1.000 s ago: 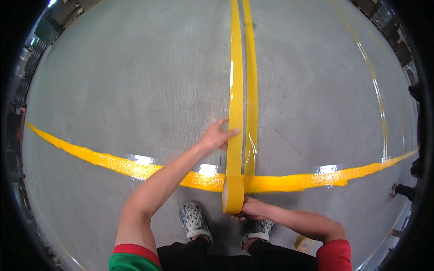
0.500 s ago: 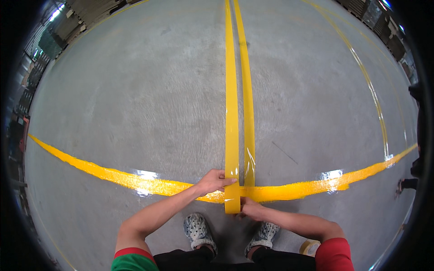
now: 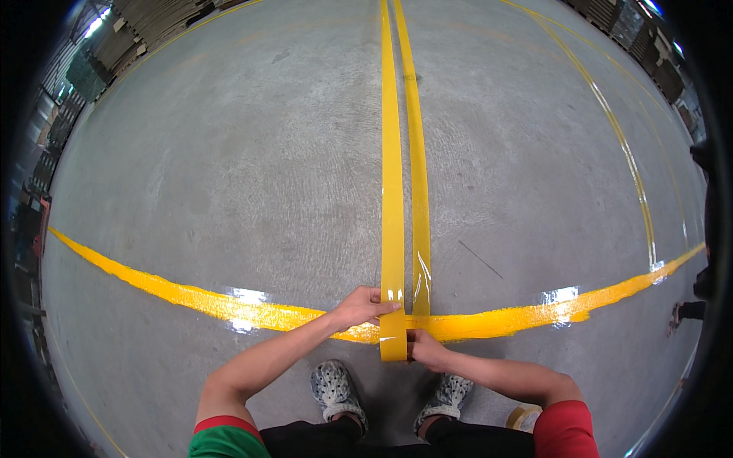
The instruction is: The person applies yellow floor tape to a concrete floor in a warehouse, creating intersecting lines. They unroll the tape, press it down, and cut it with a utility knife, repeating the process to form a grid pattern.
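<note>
A wide strip of yellow floor tape (image 3: 392,229) runs from the far edge of the view toward me and ends in a folded-over or rolled lower end above the floor. My left hand (image 3: 357,308) grips the strip's left edge, thumb on top and fingers partly hidden. Against the right side of the tape's lower end, my right hand (image 3: 427,350) is closed on it; its fingertips are partly covered by the tape. Just right of it, a second yellow strip (image 3: 419,206) lies on the floor, wrinkled and shiny near its close end.
A glossy yellow painted line (image 3: 183,294) crosses the grey floor from left to right, in front of my clogs (image 3: 334,385). A tape roll (image 3: 522,417) lies by my right elbow. Thinner yellow lines (image 3: 628,153) run at the right. Stacked material (image 3: 164,27) stands far left.
My right hand's fingers have shifted slightly at the tape's lower end. The left hand and the strip have hardly moved.
</note>
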`<state>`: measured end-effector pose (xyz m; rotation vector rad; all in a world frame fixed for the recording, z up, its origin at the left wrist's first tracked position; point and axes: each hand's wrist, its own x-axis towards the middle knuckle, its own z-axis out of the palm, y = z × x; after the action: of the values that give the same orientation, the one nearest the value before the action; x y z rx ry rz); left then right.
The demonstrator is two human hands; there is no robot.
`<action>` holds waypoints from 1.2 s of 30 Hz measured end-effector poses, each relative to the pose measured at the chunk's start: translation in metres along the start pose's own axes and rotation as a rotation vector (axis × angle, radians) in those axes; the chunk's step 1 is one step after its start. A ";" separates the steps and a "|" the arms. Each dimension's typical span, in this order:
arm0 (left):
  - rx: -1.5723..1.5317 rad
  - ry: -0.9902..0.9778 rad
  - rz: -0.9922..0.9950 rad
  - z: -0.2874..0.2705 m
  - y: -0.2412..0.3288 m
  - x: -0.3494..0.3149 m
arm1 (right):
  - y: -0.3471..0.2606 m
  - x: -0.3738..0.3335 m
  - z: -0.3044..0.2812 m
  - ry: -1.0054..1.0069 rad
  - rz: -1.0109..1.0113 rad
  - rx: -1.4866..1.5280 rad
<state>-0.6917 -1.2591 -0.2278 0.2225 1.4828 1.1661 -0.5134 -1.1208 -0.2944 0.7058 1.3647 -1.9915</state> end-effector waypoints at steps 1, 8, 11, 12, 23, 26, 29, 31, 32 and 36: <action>0.003 -0.004 -0.002 0.000 0.000 -0.001 | 0.001 0.001 0.000 -0.008 -0.002 -0.013; 0.041 -0.011 -0.009 0.001 0.002 -0.004 | -0.001 -0.001 0.000 -0.021 -0.005 -0.053; 0.065 -0.007 -0.023 0.001 0.001 -0.004 | -0.003 -0.003 0.001 -0.015 0.013 -0.079; 0.059 -0.008 -0.021 0.001 0.000 -0.004 | -0.004 -0.003 0.002 -0.005 0.015 -0.117; 0.071 -0.007 -0.032 -0.001 -0.004 -0.001 | -0.007 -0.005 0.003 0.016 -0.003 -0.070; 0.090 -0.002 -0.030 -0.001 -0.004 0.000 | -0.005 -0.005 0.003 0.021 -0.024 -0.065; 0.051 -0.017 -0.028 0.000 -0.005 0.000 | -0.003 -0.005 0.001 0.007 -0.010 -0.093; 0.050 -0.017 -0.030 0.000 -0.006 0.001 | -0.002 -0.005 0.001 0.002 -0.002 -0.102; 0.063 -0.009 -0.036 0.000 -0.007 0.001 | -0.002 -0.004 0.000 0.006 -0.007 -0.096; 0.030 -0.009 -0.027 -0.001 -0.008 0.002 | 0.000 -0.003 0.000 0.018 -0.011 -0.094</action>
<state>-0.6893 -1.2620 -0.2352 0.2280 1.4918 1.1204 -0.5113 -1.1201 -0.2918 0.6759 1.4656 -1.9194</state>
